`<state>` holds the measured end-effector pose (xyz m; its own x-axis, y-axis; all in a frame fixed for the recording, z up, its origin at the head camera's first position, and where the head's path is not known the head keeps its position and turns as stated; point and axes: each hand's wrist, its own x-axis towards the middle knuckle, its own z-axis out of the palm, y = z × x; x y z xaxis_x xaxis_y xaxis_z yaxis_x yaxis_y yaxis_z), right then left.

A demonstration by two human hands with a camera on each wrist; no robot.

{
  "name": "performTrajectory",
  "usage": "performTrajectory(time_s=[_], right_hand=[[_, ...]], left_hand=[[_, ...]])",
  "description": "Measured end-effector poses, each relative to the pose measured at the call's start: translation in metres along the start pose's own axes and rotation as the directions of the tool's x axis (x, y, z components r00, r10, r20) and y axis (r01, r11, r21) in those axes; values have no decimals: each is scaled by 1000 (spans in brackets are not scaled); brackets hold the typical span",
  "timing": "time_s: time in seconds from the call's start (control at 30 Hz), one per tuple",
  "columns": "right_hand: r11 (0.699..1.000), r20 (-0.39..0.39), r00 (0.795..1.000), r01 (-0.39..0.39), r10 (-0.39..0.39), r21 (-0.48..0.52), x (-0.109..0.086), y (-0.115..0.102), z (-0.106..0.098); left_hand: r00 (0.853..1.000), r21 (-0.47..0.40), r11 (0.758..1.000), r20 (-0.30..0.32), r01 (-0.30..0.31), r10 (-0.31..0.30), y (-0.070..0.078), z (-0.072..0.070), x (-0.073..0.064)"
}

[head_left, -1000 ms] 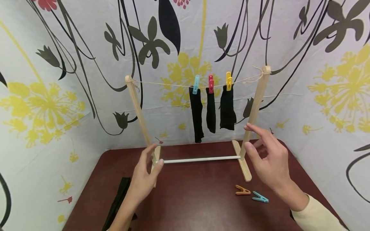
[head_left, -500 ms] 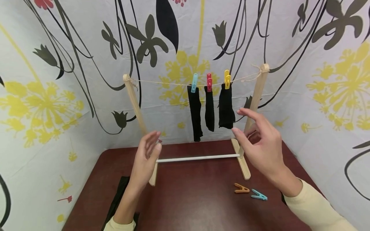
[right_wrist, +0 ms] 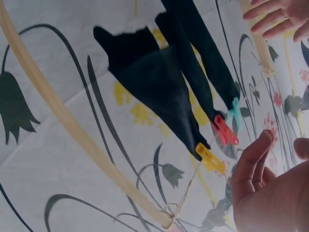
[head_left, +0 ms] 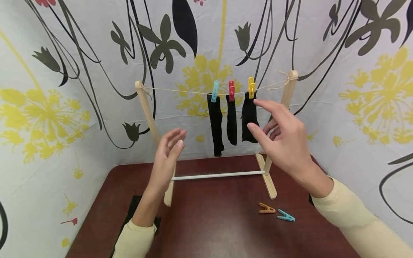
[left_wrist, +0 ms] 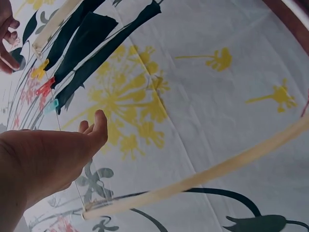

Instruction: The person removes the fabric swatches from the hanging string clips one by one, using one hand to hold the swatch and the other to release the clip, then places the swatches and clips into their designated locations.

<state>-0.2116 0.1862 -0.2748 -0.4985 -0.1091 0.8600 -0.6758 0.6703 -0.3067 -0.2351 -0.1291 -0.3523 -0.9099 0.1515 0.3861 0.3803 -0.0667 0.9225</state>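
Three black socks hang from a string: a long one [head_left: 215, 125] under a light blue clothespin [head_left: 214, 91], a narrow one [head_left: 231, 123] under a red clothespin [head_left: 231, 90], and a wider one [head_left: 249, 120] under a yellow clothespin [head_left: 251, 87]. My right hand [head_left: 287, 139] is raised in front of the rack's right post, thumb and index finger apart, holding nothing. In the head view its index fingertip overlaps the wide sock just below the yellow clothespin [right_wrist: 210, 158]. My left hand [head_left: 166, 157], fingers loosely bent and holding nothing, is up before the left post [left_wrist: 203, 176].
Two wooden posts, the right one [head_left: 288, 91] included, carry the string; a white rod [head_left: 219, 175] joins their feet. An orange clothespin [head_left: 266, 208] and a blue clothespin [head_left: 286, 215] lie on the dark red table [head_left: 209, 222]. Black fabric [head_left: 134, 204] lies partly under my left forearm.
Both hands have risen. The right has also moved left, from the right post toward the wide sock and yellow clothespin; the left has moved up along the left post. The socks hang as before.
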Motion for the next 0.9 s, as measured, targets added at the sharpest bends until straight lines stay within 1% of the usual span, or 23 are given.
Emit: performTrajectory(time_s=[0.13, 0.3, 0.37, 0.43, 0.53, 0.63, 0.7, 0.8, 0.9], right_hand=[[1000, 18, 1000, 22, -21, -21, 13, -4, 1], [993, 61, 994, 95, -91, -66, 32, -7, 4], [990, 78, 991, 111, -105, -88, 39, -7, 5], [988, 97, 990, 112, -102, -104, 45, -9, 6], [988, 126, 988, 103, -88, -116, 54, -11, 9], [989, 137, 988, 92, -75, -120, 62, -12, 13], [987, 131, 989, 82, -64, -139, 68, -12, 17], [979, 106, 993, 70, -50, -194, 78, -11, 21], [970, 90, 995, 52, -31, -238, 87, -10, 25]], left_hand=[[1000, -13, 1000, 21, -7, 7, 2, 7, 14], [999, -47, 999, 36, -5, 6, 1, 17, 32], [999, -60, 998, 37, -1, 3, 0, 19, 40], [999, -70, 998, 38, 7, -4, -1, 21, 48], [999, -115, 993, 39, 28, -23, -2, 23, 59], [999, -159, 986, 36, 45, -40, -4, 23, 69], [999, -179, 983, 29, 51, -46, -6, 23, 76], [999, -216, 975, 20, 51, -48, -8, 23, 87], [998, -269, 961, 21, 59, -56, -8, 24, 97]])
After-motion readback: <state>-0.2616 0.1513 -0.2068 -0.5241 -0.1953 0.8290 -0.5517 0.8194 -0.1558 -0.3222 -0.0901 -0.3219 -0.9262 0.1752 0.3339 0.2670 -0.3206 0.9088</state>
